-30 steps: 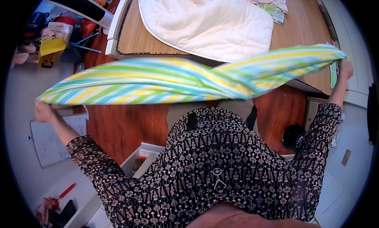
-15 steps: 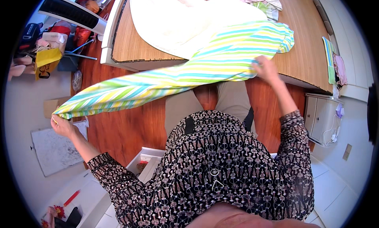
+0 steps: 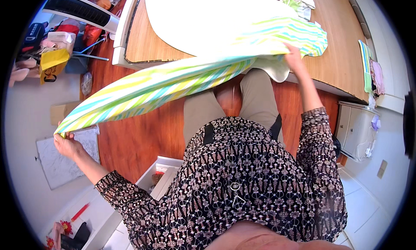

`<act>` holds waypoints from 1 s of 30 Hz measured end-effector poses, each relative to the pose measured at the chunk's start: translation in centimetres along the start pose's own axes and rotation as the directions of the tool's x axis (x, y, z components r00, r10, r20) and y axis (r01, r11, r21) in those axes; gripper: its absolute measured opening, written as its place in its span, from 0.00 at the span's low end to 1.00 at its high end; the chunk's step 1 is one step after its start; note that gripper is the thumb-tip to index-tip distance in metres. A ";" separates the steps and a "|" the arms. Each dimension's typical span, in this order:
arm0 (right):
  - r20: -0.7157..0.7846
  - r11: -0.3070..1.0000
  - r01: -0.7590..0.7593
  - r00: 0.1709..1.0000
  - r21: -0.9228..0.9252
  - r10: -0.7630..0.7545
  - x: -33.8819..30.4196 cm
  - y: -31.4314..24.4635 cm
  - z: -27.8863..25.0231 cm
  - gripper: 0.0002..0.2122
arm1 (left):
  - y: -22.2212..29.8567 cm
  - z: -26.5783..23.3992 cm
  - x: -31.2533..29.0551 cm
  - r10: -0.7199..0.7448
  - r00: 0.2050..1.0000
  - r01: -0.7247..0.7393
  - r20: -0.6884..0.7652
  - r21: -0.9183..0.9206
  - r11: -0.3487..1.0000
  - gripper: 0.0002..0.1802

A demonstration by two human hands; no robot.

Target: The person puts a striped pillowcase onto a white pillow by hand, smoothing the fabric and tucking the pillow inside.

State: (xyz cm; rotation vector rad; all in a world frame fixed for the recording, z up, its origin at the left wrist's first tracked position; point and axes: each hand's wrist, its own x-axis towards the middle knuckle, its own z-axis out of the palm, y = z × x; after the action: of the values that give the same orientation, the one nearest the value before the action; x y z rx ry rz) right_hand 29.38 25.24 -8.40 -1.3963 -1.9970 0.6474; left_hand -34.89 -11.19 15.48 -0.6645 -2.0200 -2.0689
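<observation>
A long cloth striped in green, yellow, blue and white stretches between my two hands. My left hand is closed on its gathered end, out over the floor at the left. Farther along, my right hand pinches the cloth's near edge above the front of the bed. Beyond that hand, the rest of the striped cloth lies on the wood-coloured mat of the bed. A pale underside hangs over the bed's front edge, just left of my right hand. Behind the stripes spreads a large white cloth.
The bed has a brown slatted mat, with crumpled clothes at its back. Folded cloths lie at its right end. A small cabinet stands at right, a white tower fan at far left near bags.
My right hand has moved away and slightly upward, lifting the near edge so the pale underside shows. My left hand has shifted slightly down, still gripping the end.
</observation>
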 end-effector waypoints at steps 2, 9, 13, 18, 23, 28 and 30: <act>0.102 0.968 -0.021 0.995 0.252 -0.005 1.1 -3.6 -3.8 0.15 | 0.8 -0.3 0.2 -0.001 1.000 0.001 -0.023 -0.030 1.000 0.12; 0.762 0.946 -0.002 0.592 0.326 -0.261 -6.2 -15.1 -19.3 0.12 | 1.3 -2.9 0.9 -0.067 0.934 0.074 -0.352 0.005 0.997 0.11; 0.540 0.925 0.279 0.752 0.258 -0.378 -4.0 -18.2 -19.6 0.11 | 3.3 -0.3 3.1 -0.187 0.930 0.275 -0.316 0.260 0.926 0.14; 0.104 0.918 0.353 0.935 -0.180 -0.339 6.2 -12.4 -3.9 0.15 | -0.1 6.5 4.3 0.002 0.996 -0.001 -0.089 0.018 1.000 0.14; 0.121 0.962 0.184 0.979 -0.200 -0.162 1.6 -9.4 -2.3 0.14 | -7.5 2.5 2.7 0.028 0.998 -0.035 -0.060 -0.114 0.993 0.12; 0.423 0.889 -0.030 0.872 -0.457 0.247 -10.7 -6.2 -3.4 0.18 | -9.6 -2.3 2.5 -0.159 0.969 0.162 -0.189 -0.001 0.987 0.12; 0.389 0.868 -0.080 0.871 -0.490 0.300 -14.5 -5.3 -1.4 0.18 | -10.9 -3.5 2.3 -0.210 0.969 0.214 -0.128 0.019 0.977 0.12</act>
State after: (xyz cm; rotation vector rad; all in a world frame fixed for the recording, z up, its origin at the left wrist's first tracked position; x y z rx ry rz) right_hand 30.64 9.91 -6.70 -1.8883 -2.5215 0.6600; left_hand -42.25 -13.53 6.68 -0.3143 -2.1284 -2.1258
